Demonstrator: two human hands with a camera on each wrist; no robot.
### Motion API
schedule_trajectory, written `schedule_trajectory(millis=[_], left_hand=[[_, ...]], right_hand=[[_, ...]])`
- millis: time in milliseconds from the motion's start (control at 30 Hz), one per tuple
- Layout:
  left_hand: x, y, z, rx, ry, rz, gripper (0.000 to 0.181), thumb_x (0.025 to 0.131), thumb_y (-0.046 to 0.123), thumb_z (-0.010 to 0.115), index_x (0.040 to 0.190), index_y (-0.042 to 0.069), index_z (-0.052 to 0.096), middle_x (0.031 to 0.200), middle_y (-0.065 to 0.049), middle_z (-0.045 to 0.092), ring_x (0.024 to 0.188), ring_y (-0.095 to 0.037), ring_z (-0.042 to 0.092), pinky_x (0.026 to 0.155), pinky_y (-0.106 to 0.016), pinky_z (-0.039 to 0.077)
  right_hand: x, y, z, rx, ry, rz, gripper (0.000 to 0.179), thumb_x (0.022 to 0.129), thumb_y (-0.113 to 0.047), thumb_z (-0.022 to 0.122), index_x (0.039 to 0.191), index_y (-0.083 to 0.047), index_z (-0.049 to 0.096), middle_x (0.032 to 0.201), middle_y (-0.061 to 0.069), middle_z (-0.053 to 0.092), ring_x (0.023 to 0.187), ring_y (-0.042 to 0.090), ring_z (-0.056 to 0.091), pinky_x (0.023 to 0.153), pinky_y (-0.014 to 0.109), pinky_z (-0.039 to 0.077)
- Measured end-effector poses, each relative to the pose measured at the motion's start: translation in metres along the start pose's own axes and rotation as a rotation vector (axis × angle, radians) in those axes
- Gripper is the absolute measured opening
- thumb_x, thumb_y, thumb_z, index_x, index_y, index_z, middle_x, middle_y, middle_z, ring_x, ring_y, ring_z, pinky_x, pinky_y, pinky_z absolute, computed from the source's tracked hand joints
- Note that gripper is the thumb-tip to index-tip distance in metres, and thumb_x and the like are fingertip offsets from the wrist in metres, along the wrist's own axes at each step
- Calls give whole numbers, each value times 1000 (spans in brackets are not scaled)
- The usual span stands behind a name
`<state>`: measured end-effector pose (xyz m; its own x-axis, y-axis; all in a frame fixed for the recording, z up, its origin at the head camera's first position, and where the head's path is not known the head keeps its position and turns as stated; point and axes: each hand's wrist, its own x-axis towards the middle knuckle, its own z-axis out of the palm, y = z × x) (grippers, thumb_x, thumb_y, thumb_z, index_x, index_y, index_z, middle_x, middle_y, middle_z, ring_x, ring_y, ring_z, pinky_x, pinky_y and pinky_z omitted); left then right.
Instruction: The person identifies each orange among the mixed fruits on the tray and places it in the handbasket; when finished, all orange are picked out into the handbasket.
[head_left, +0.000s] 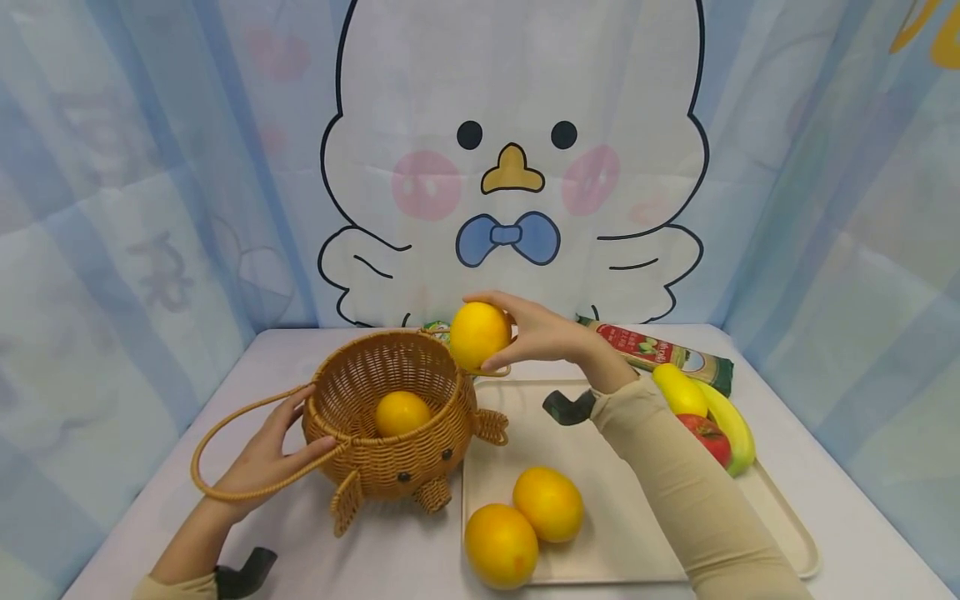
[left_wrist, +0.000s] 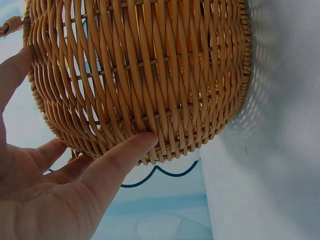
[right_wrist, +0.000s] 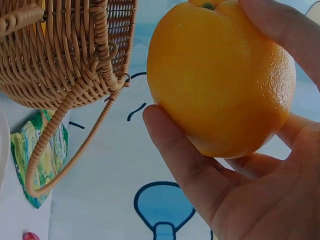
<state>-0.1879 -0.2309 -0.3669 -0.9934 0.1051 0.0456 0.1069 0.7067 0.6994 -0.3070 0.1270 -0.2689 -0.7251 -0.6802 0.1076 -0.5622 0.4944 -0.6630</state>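
Note:
An orange (head_left: 480, 335) is held in my right hand (head_left: 546, 332), thumb and fingers spread around its sides. It hangs above the right rim of a wicker basket (head_left: 390, 458) with an animal face; the right wrist view shows the orange (right_wrist: 222, 80) close up, apart from the basket. Another orange (head_left: 402, 414) lies inside the basket. My left hand (head_left: 258, 454) touches the basket's left side with fairly straight fingers, its wrist passing through a loop handle (head_left: 197, 467). In the left wrist view, the thumb (left_wrist: 122, 155) presses the woven wall.
Two oranges (head_left: 525, 525) sit on the near left of a beige tray (head_left: 607, 500). Farther right are a yellow fruit (head_left: 678, 390), a banana (head_left: 731, 425) and a red apple (head_left: 707, 437). A long package (head_left: 663, 350) lies behind the tray; a green packet (right_wrist: 42, 155) lies behind the basket.

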Motion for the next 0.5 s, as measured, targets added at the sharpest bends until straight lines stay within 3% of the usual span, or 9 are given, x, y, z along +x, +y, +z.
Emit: schedule_trajectory(millis=[500], left_hand=[[-1, 0, 0, 1, 4, 10, 87, 89, 48, 59, 152, 17, 8, 158, -21, 10, 139, -50, 20, 100, -66, 37]], right_hand=[[19, -15, 8, -14, -33, -56, 87, 72, -26, 81, 144, -28, 33, 142, -2, 43, 119, 21, 49, 98, 41, 48]])
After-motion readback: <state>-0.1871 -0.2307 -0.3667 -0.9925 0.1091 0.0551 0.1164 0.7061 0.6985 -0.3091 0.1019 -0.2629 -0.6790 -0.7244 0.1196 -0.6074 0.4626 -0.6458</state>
